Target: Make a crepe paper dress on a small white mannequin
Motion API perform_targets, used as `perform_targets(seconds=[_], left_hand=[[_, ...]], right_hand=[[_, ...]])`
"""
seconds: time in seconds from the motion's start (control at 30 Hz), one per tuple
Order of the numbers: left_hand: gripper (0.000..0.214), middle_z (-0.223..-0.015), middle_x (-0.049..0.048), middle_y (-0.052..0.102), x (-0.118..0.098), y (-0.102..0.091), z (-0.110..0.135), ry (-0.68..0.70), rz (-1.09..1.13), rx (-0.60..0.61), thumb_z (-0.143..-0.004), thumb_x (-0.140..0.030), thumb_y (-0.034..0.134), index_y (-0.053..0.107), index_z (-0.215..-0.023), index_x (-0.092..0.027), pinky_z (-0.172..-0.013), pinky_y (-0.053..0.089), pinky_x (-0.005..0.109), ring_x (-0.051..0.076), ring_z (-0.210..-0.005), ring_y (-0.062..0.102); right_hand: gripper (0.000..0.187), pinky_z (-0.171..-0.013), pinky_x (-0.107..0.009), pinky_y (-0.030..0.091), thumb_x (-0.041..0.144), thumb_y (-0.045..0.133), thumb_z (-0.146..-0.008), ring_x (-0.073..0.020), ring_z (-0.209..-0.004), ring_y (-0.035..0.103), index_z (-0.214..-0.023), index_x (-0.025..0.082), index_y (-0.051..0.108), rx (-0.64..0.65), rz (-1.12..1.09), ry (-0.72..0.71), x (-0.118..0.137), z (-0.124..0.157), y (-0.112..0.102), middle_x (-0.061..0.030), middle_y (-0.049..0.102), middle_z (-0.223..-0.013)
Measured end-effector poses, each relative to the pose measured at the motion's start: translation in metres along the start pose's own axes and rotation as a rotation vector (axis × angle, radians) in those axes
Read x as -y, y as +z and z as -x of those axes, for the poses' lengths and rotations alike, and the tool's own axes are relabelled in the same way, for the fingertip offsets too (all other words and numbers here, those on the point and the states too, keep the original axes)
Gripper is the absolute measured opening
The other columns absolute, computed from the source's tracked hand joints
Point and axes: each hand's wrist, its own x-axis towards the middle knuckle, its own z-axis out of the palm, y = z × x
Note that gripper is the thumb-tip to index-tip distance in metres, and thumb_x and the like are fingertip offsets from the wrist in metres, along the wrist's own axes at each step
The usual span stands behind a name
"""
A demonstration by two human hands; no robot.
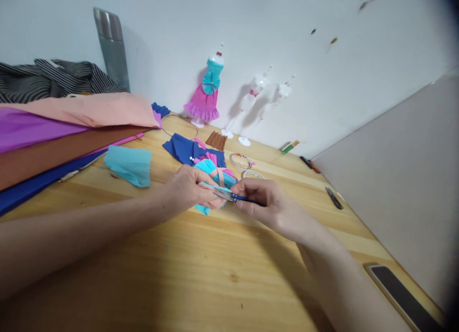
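Observation:
My right hand (263, 203) is closed around small scissors (234, 197) with dark blue handles. Their blades reach left to a light blue strip of crepe paper (213, 186), pinched in the fingers of my left hand (191, 186). Just behind and under my fingers is a bundle of turquoise pleated crepe paper (206, 166) with pink bits and a peach band (219, 176). A white pin head shows at its left side. Whether my left hand also holds this bundle I cannot tell. Peach paper (217, 204) shows below the blades, partly hidden by my fingers.
Behind lie a navy paper piece (179, 149), brown pleated paper (216, 140) and tape rolls. A dressed mini mannequin (211, 83) and two white ones (253, 93) stand by the wall. Left are paper sheets (79, 110) and a blue piece (131, 165); right, a cutter (334, 198) and phone (405, 298).

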Motion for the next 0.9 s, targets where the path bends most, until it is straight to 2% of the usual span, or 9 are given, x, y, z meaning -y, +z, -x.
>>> perform_targets(seconds=[0.2,0.3,0.47,0.57,0.7,0.8,0.9], left_hand=[[0.016,-0.060,0.0009,0.069,0.000,0.000,0.000,-0.014,0.038,-0.001,-0.052,-0.025,0.075,0.072,-0.063,-0.014,-0.058,0.050,0.022,0.012,-0.058,0.061],[0.019,-0.060,0.0012,0.069,0.000,0.001,0.000,-0.001,0.017,-0.006,-0.055,-0.028,0.074,0.073,-0.066,-0.013,-0.059,0.051,0.023,0.013,-0.060,0.063],[0.025,-0.064,0.0034,0.070,0.005,0.000,-0.002,0.004,0.069,0.017,-0.059,-0.030,0.076,0.072,-0.074,-0.011,-0.059,0.053,0.025,0.014,-0.061,0.065],[0.029,-0.067,0.0008,0.072,0.009,0.001,-0.003,0.034,0.135,0.051,-0.059,-0.024,0.077,0.072,-0.086,-0.013,-0.060,0.052,0.022,0.012,-0.063,0.066],[0.043,-0.070,0.0003,0.073,0.010,0.001,-0.002,0.047,0.065,0.047,-0.064,-0.022,0.075,0.069,-0.106,-0.016,-0.063,0.052,0.022,0.014,-0.070,0.069],[0.057,-0.077,0.0026,0.075,0.010,0.001,-0.002,0.084,-0.015,0.042,-0.066,-0.022,0.074,0.062,-0.122,-0.016,-0.064,0.051,0.024,0.018,-0.075,0.070],[0.065,-0.075,0.0013,0.075,0.010,0.000,-0.003,0.142,-0.051,0.045,-0.067,-0.023,0.074,0.057,-0.130,-0.019,-0.057,0.048,0.021,0.017,-0.072,0.069]], right_hand=[[0.014,-0.051,-0.026,0.029,0.030,0.059,-0.080,-0.0118,-0.058,0.041,-0.074,0.016,0.060,-0.001,0.024,0.002,0.002,0.001,-0.001,-0.0002,0.052,-0.067],[0.015,-0.050,-0.026,0.029,0.030,0.059,-0.079,-0.0113,-0.055,0.039,-0.073,0.016,0.061,-0.026,0.060,0.001,0.005,0.001,-0.004,0.0000,0.051,-0.065],[0.024,-0.056,-0.027,0.038,0.035,0.065,-0.074,-0.0156,-0.063,0.051,-0.089,0.016,0.064,-0.135,-0.014,-0.052,0.004,-0.002,-0.003,-0.0031,0.061,-0.073],[0.023,-0.056,-0.027,0.038,0.038,0.065,-0.074,-0.0155,-0.062,0.051,-0.082,0.016,0.065,-0.168,-0.035,-0.044,-0.004,-0.007,0.003,-0.0020,0.060,-0.070],[0.023,-0.055,-0.027,0.034,0.038,0.062,-0.076,-0.0138,-0.059,0.047,-0.068,0.017,0.061,-0.173,-0.034,-0.001,-0.013,-0.013,0.010,0.0000,0.053,-0.063],[0.023,-0.059,-0.028,0.035,0.039,0.061,-0.075,-0.0146,-0.063,0.048,-0.073,0.017,0.061,-0.148,-0.059,-0.003,-0.012,-0.014,0.012,-0.0009,0.054,-0.068],[0.026,-0.056,-0.027,0.035,0.044,0.058,-0.078,-0.0137,-0.062,0.046,-0.081,0.018,0.059,-0.138,-0.119,-0.038,-0.005,-0.009,0.008,-0.0002,0.052,-0.069]])
